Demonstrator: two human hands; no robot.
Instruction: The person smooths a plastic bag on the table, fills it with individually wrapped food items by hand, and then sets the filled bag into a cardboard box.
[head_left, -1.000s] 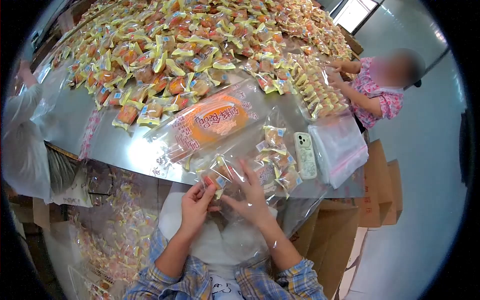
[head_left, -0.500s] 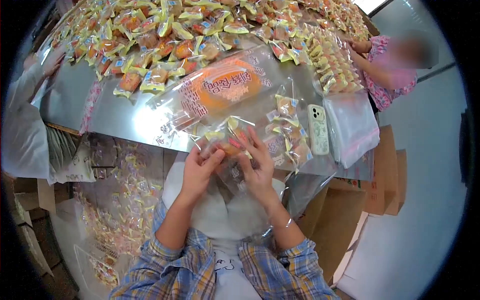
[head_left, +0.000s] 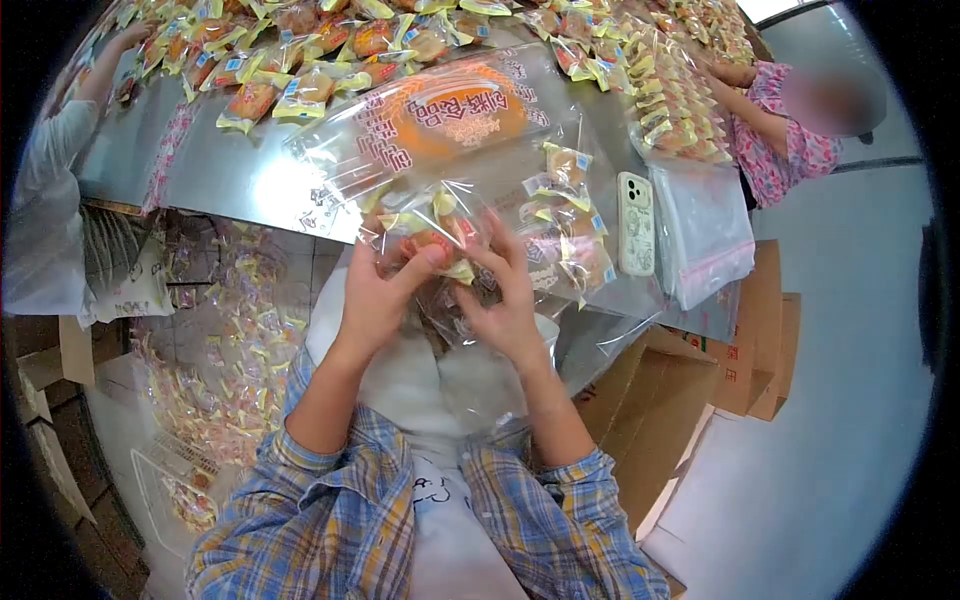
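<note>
At the table's front edge, my left hand point(head_left: 378, 300) closes around a clear plastic bag with small wrapped cakes point(head_left: 432, 240) in it, thumb pressed on the cakes. My right hand point(head_left: 507, 300) grips the same bag from the other side, its fingers curled. Loose film from the bag hangs below my hands over my lap. Just right of my right hand, more wrapped cakes point(head_left: 582, 250) lie in clear film. Beyond my hands a large printed clear bag point(head_left: 440, 115) lies flat, with orange artwork and dark red characters.
A phone point(head_left: 635, 222) lies beside a stack of clear bags point(head_left: 705, 235). Many wrapped cakes point(head_left: 310, 90) cover the far table. Co-workers stand left point(head_left: 50, 220) and right point(head_left: 775, 130). Cardboard boxes point(head_left: 655, 400) stand at lower right; a white basket point(head_left: 180, 485) holding wrapped cakes sits on the floor.
My hands have drawn the bag slightly left and up in view, and the cakes inside show more. The co-worker's arm at left now reaches farther toward the pile.
</note>
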